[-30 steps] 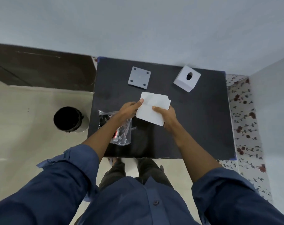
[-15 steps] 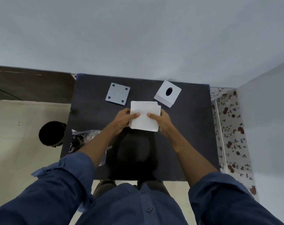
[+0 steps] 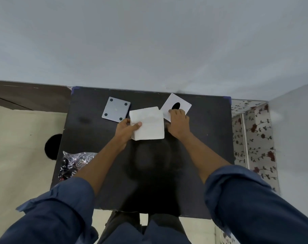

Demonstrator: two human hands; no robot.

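The stack of white tissues lies flat on the black table, toward its far side and about midway across. My left hand grips the stack at its left edge, thumb pressed on top and the other fingers tucked beneath or behind it, where I cannot see them. My right hand is just off the stack's right edge, apart from the paper, its fingers curled over the near corner of the white tissue box, holding it there; my thumb is hidden. The box sits turned like a diamond just beyond and to the right of the stack, its dark oval opening facing up. On the other side, just past my left hand, a grey square plate with a dark dot at each corner lies flat, its near corner close to the stack. Nearer to me, at the table's left edge, a crumpled clear plastic bag holds dark bits, partly under my left forearm. On the floor to the left of the table stands a black bin.
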